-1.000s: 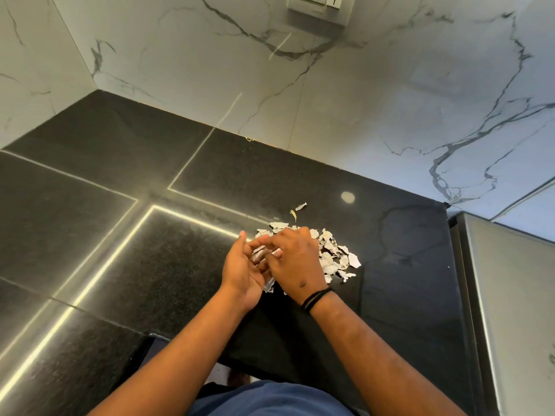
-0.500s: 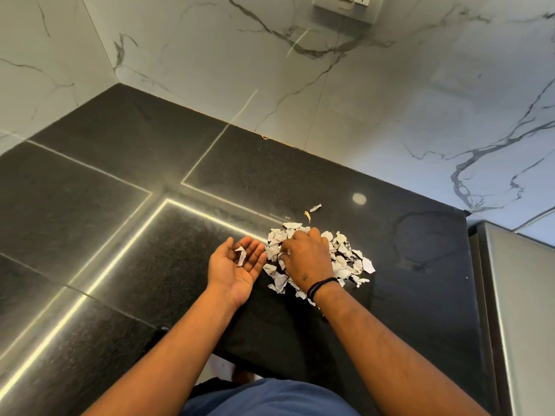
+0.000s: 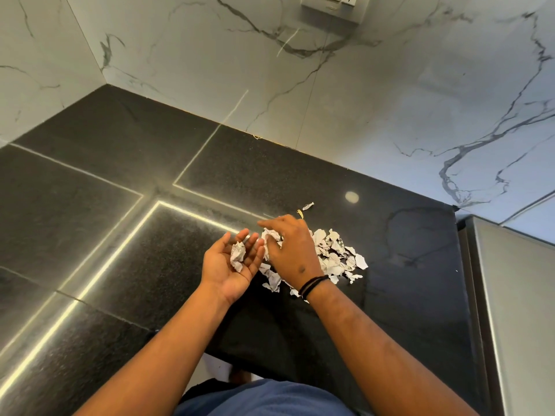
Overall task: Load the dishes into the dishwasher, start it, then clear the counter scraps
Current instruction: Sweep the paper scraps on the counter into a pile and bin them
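Black counter [image 3: 300, 175] — torn paper scraps [image 3: 333, 250] heaped.

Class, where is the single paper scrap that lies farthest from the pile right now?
In the head view, the stray scrap lies on the black counter, just beyond the right hand, toward the marble wall.

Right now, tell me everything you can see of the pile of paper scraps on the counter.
The pile of paper scraps is torn, crumpled white paper with faint markings, heaped loosely on the black counter. The right hand rests palm down on its left part, covering some pieces. The left hand, cupped palm up beside it, holds a crumpled wad. One stray scrap lies apart, nearer the wall.
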Demonstrator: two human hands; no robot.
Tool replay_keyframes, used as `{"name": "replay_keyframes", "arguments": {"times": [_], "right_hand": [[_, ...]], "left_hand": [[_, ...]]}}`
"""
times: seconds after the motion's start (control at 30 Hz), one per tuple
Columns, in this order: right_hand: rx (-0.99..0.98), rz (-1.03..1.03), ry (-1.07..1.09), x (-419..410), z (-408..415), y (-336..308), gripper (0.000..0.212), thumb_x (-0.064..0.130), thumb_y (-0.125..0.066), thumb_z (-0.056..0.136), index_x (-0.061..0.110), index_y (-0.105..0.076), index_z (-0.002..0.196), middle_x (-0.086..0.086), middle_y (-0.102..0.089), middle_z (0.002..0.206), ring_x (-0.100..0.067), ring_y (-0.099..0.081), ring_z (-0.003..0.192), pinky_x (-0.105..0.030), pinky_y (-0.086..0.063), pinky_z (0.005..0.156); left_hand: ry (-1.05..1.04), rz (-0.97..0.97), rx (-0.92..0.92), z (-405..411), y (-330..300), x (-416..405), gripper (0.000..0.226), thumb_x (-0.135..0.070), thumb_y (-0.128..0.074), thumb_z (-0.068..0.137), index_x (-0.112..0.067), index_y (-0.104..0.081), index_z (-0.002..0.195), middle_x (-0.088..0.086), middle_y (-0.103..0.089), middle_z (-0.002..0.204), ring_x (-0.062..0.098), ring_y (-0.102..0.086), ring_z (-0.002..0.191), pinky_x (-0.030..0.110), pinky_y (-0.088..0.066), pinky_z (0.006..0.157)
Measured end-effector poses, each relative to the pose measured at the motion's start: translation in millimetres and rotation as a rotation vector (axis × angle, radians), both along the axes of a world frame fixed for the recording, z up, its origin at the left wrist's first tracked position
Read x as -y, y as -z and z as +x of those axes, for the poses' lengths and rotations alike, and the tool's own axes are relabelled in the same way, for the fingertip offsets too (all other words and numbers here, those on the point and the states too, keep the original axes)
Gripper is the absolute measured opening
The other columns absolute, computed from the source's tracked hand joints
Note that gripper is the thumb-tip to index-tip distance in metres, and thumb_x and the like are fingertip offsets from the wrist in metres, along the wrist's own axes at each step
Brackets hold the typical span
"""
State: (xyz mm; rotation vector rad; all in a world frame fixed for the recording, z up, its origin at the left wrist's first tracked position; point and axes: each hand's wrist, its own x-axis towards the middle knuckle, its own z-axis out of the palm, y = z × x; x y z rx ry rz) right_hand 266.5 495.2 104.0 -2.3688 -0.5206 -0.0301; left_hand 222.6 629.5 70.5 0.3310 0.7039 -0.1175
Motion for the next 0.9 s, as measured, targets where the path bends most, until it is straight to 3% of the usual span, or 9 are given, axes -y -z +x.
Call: {"name": "replay_keyframes", "arguments": {"times": [0.13,0.2,0.33,0.47,0.6,0.67,0.73,0.8,0.9], "right_hand": [[-0.02,-0.302,0.036,2.9,5.5,14.1,0.025,0.033,-0.059,0.092,0.025,-0.071,0.113,0.001,-0.065,0.107,-0.024,-0.053,0.105,-0.036,-0.047,0.09],[-0.043,-0.46,-0.053,-3.1,1.6,19.9,0.03,0.04,-0.058,0.092,0.027,-0.068,0.117,-0.001,-0.063,0.112,-0.027,-0.05,0.109,-0.04,-0.047,0.089],[0.026,-0.609,-0.12,-9.3,-3.1,31.3,0.023,0.035,-0.054,0.097,0.025,-0.068,0.114,-0.001,-0.061,0.114,-0.028,-0.05,0.11,-0.042,-0.044,0.088],[0.003,-0.5,-0.023,1.9,-4.2,29.6,0.021,0.036,-0.057,0.096,0.028,-0.069,0.112,0.003,-0.063,0.11,-0.025,-0.05,0.109,-0.04,-0.043,0.09],[-0.019,-0.147,0.036,-1.5,-7.9,15.7,0.017,0.036,-0.064,0.088,0.028,-0.073,0.1,0.007,-0.065,0.095,-0.02,-0.056,0.097,-0.039,-0.046,0.087],[-0.055,-0.043,-0.026,-10.4,-12.5,5.9,0.027,0.047,-0.062,0.085,0.03,-0.073,0.102,0.01,-0.065,0.093,-0.016,-0.057,0.094,-0.035,-0.047,0.086],[-0.056,-0.02,-0.041,-14.1,-15.4,-2.4,0.035,0.051,-0.059,0.087,0.029,-0.072,0.11,0.007,-0.064,0.099,-0.014,-0.054,0.1,-0.028,-0.043,0.088],[-0.02,-0.017,-0.003,-7.3,-13.3,-4.8,0.03,0.039,-0.063,0.09,0.024,-0.071,0.115,0.003,-0.061,0.106,-0.017,-0.053,0.105,-0.025,-0.041,0.09],[-0.135,-0.201,-0.085,10.1,-11.8,-2.5,0.039,0.032,-0.066,0.086,0.024,-0.067,0.124,-0.001,-0.058,0.116,-0.021,-0.051,0.113,-0.032,-0.046,0.097]], "left_hand": [[-0.087,0.026,-0.029,-6.8,5.1,-13.3,0.033,-0.029,-0.047,0.103,-0.006,-0.07,0.103,0.015,-0.073,0.1,0.029,-0.071,0.096,0.037,-0.063,0.074],[-0.112,0.037,-0.036,-10.4,7.0,-16.8,0.033,-0.029,-0.046,0.103,-0.006,-0.07,0.104,0.015,-0.074,0.1,0.029,-0.07,0.1,0.036,-0.063,0.078],[-0.125,0.051,-0.037,-17.6,8.8,-18.2,0.036,-0.033,-0.046,0.103,-0.006,-0.069,0.109,0.017,-0.074,0.107,0.033,-0.068,0.11,0.04,-0.055,0.093],[-0.115,0.057,-0.041,-20.7,9.9,-17.3,0.038,-0.034,-0.046,0.103,-0.005,-0.068,0.114,0.02,-0.069,0.123,0.036,-0.064,0.119,0.043,-0.05,0.101],[-0.089,0.047,-0.012,-19.6,10.4,-10.9,0.04,-0.035,-0.048,0.102,-0.005,-0.067,0.119,0.023,-0.065,0.13,0.036,-0.065,0.118,0.045,-0.048,0.105],[-0.07,0.032,0.009,-18.4,10.3,-7.7,0.041,-0.037,-0.05,0.101,-0.007,-0.067,0.122,0.023,-0.064,0.132,0.035,-0.063,0.12,0.046,-0.047,0.107],[-0.071,0.008,0.028,-16.3,8.9,-6.3,0.04,-0.037,-0.05,0.101,-0.009,-0.067,0.122,0.021,-0.067,0.127,0.035,-0.064,0.119,0.047,-0.051,0.103],[-0.093,0.002,0.044,-14.4,7.3,-7.3,0.036,-0.035,-0.048,0.102,-0.009,-0.068,0.116,0.018,-0.069,0.118,0.033,-0.07,0.105,0.045,-0.06,0.088],[-0.129,-0.002,0.054,-11.7,8.2,-12.9,0.034,-0.033,-0.045,0.104,-0.009,-0.068,0.111,0.017,-0.068,0.122,0.034,-0.07,0.106,0.044,-0.061,0.084]]}}
